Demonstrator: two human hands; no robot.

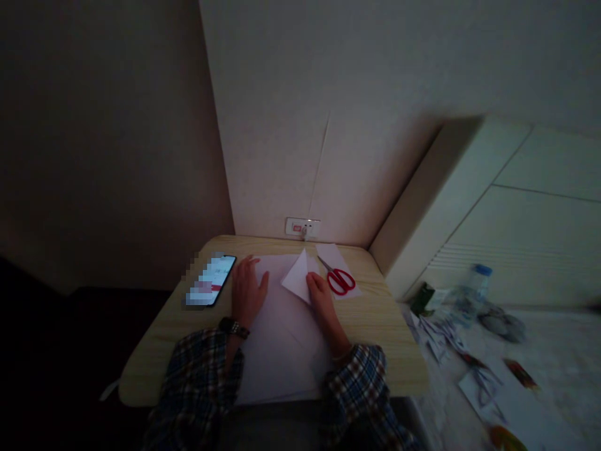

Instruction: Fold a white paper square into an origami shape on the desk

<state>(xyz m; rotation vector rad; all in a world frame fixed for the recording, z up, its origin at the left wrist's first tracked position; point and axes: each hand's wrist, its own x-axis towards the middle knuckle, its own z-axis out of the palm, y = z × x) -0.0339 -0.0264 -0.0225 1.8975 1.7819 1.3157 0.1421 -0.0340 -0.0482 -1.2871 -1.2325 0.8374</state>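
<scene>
A small piece of white paper, folded to a pointed shape [297, 277], is pinched at its right edge by my right hand [320, 294]. It is above larger white sheets [282, 351] spread on the wooden table. My left hand [248, 289] rests at the left edge of those sheets, its fingers apart and nothing in it. Just right of my right hand lies a pair of scissors with red handles [340, 281], on a strip of white paper [332, 253]. Beside my left hand is a lit phone [216, 279], partly blurred out.
The light wooden table [389, 351] meets the wall, where a socket [303, 227] holds a plug. To the right, a lower pale surface [563, 351] carries paper scraps [434, 335], a clear bottle with a blue cap [474, 285] and other small items.
</scene>
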